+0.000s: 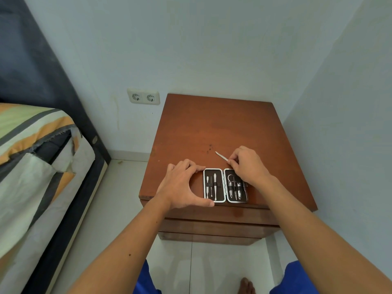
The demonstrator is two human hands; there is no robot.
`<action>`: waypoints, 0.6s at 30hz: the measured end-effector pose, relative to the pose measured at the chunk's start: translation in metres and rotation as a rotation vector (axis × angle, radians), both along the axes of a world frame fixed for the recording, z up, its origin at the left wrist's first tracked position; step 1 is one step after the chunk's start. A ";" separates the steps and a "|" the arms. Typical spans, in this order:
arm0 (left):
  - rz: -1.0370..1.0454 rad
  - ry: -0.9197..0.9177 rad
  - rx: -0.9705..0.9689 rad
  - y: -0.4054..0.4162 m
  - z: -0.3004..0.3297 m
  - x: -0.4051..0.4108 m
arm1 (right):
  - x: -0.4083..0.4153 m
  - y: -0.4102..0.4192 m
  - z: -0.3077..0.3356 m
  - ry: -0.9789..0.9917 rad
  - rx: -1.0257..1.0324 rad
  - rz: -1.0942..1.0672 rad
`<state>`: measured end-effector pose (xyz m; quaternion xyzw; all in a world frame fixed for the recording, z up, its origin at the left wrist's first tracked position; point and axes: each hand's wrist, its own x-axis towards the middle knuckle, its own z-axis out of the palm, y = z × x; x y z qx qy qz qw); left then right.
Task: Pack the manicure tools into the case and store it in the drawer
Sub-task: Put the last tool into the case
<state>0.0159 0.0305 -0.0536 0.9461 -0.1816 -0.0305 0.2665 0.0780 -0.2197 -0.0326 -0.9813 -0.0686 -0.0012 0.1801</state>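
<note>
An open manicure case (220, 185), dark inside with a white rim, lies flat near the front edge of a brown wooden nightstand (214, 128). Several metal tools sit under straps in both halves. My left hand (182, 185) rests against the case's left side, thumb at its front corner and fingers at its far corner. My right hand (248, 164) hovers over the right half and pinches the end of a thin metal nail file (221, 156), which points away to the upper left over the tabletop. The drawer fronts (212, 225) below are shut.
A bed with a striped cover (36, 166) and dark headboard stands to the left, across a strip of white tiled floor (118, 198). A double wall socket (143, 96) sits behind the nightstand. A wall runs close on the right.
</note>
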 end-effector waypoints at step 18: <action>0.004 0.003 -0.005 -0.001 0.001 -0.001 | -0.005 -0.007 0.004 0.072 0.126 0.073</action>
